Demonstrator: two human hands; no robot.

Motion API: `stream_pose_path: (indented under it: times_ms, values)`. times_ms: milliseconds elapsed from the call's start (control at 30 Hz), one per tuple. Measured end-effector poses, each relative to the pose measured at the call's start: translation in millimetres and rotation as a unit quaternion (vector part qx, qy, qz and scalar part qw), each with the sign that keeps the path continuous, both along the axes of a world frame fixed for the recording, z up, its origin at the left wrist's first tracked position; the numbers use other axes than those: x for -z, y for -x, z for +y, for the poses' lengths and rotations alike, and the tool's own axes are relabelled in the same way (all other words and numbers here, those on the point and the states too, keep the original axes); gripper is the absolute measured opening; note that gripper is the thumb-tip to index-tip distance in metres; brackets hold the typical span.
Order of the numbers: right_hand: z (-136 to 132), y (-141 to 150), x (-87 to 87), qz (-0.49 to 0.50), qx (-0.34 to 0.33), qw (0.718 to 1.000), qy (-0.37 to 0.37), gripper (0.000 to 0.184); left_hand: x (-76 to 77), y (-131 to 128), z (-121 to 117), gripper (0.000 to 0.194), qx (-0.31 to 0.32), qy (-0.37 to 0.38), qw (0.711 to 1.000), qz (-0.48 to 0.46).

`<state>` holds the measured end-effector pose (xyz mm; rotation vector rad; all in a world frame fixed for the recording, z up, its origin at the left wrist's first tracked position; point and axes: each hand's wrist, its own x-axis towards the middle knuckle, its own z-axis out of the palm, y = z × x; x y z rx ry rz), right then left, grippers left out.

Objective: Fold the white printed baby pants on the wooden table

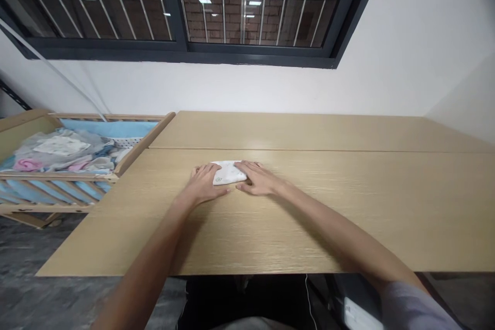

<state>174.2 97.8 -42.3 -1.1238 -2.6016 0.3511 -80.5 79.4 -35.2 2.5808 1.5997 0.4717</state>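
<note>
A small white folded cloth (229, 172) with a faint print lies flat on the light wooden table (348, 206), a bit left of centre. My left hand (204, 184) rests palm down at its left edge, fingers stretched out and touching the cloth. From the other side, my right hand (258, 178) lies flat with its fingers spread over the cloth's right edge. Both hands press on it; neither grips it.
A wooden crib (127, 157) stands against the table's left end, holding a heap of small clothes (65, 152) on blue bedding. A white wall and a barred window (185, 5) are behind. Dark floor shows under the near table edge.
</note>
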Motion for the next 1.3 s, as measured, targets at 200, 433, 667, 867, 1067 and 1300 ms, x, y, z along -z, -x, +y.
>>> stream_pose_path:
  times_ms: [200,433,667,867,1067,1300]
  values:
    - [15.6,6.4,15.5,0.072,0.015,0.997,0.005,0.061,11.0,-2.8,7.6,0.037,-0.023,-0.033,0.999,-0.019]
    - [31.0,14.8,-9.4,0.259,0.075,0.961,0.068,0.042,-10.0,-5.1,0.3,0.032,-0.071,-0.099,0.989,-0.081]
    - [41.8,13.3,-59.5,0.377,0.103,0.897,0.205,0.049,-28.4,-16.5,-10.1,0.056,-0.046,0.156,0.867,-0.471]
    - [55.3,13.5,-40.1,0.295,0.138,0.905,0.273,0.048,-10.3,-21.3,-10.1,0.064,-0.121,0.219,0.903,-0.349]
    - [68.9,15.6,-4.2,0.275,0.106,0.909,0.296,0.045,7.5,-25.3,-10.3,0.055,-0.153,0.147,0.968,-0.134]
    - [71.0,23.7,16.9,0.254,0.117,0.925,0.257,0.036,1.5,-31.8,-14.3,0.049,-0.157,0.124,0.979,-0.032]
